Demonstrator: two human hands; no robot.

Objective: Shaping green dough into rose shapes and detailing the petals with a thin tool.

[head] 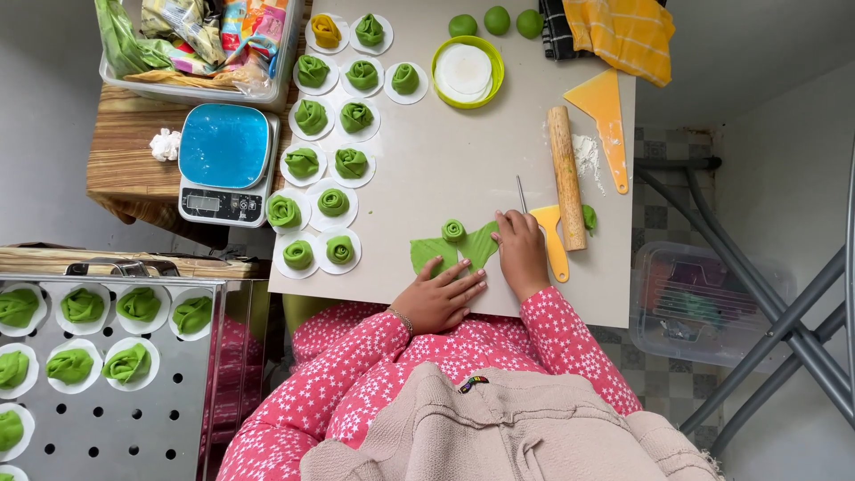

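Pale beige tabletop [445,160] filled most of the view, with grey walls and patterned floor tiles around it. Way over on the left sat a perforated steel steamer tray [134,419] loaded with green dough rolls on white paper rounds [83,306]. Above that was a small wooden side table [125,160] with a blue-topped digital kitchen scale [224,160] and a clear plastic tub of snack packets [196,44].

Moving onto the main table, rows of rose-shaped green dough pieces on white paper circles [332,134] ran down its left side, one of them yellow near the top.

Then the action bit: the left hand [439,298] lay flat with fingers spread, pressing down on the near edge of a flat green dough sheet [432,254]. The right hand [521,254] was just beside it, fingers together and palm down, touching the sheet's right end. Neither hand was actually gripping anything, just resting on it. A small rolled green dough spiral [453,230] sat on the sheet, between the two hands and a bit beyond the fingertips.

Right of that: a thin metal skewer [521,192], a small yellow plastic scraper [552,240], a wooden rolling pin [566,176], and a bigger yellow plastic dough scraper [606,120]. Up top were a lime-green bowl of white paper discs [467,71] and three green dough balls [496,20].
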